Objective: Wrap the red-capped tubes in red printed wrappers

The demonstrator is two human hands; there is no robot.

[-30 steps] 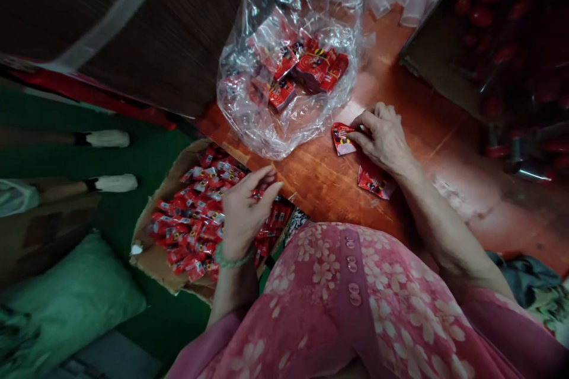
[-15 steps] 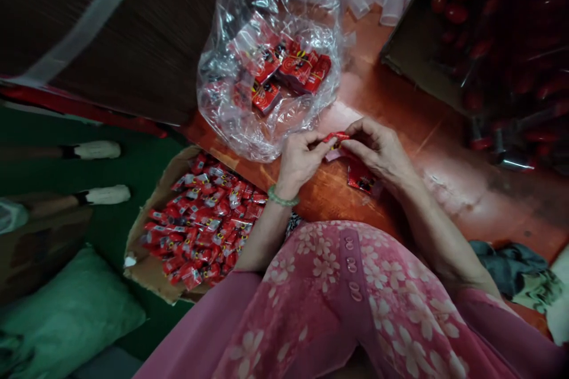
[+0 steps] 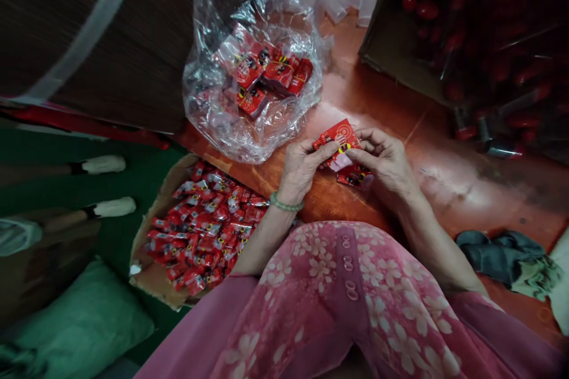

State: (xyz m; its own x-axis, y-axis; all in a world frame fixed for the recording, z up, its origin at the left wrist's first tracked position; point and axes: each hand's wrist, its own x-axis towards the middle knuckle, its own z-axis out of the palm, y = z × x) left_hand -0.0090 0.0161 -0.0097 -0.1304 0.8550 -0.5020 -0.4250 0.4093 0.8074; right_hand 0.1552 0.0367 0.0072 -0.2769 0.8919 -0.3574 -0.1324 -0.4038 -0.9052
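Observation:
Between my two hands is a red printed card (image 3: 341, 133) with a yellow and black figure and a pale lower part. My left hand (image 3: 301, 169), with a green bead bracelet on its wrist, pinches the card's left side. At the right side, my right hand (image 3: 383, 157) grips it between thumb and fingers. Just below, a dark red printed packet (image 3: 353, 176) lies on the reddish table, partly covered by the card and my right hand. Beyond my left hand, a clear plastic bag (image 3: 208, 124) holds several bundles of red printed cards (image 3: 280, 71).
A cardboard box (image 3: 146, 272) full of wrapped red pieces stands left, below the table edge. Another box (image 3: 377, 62) with red-capped items is at the right. Translucent plastic pieces (image 3: 338, 0) lie behind the bag. Dark cloth (image 3: 498, 254) rests at right. A person's shoes (image 3: 113, 207) show at left.
The card, seen nearly edge-on before, is now turned up and spread flat to the view between both hands. The whole view has shifted a little, so the bag and right box sit further left.

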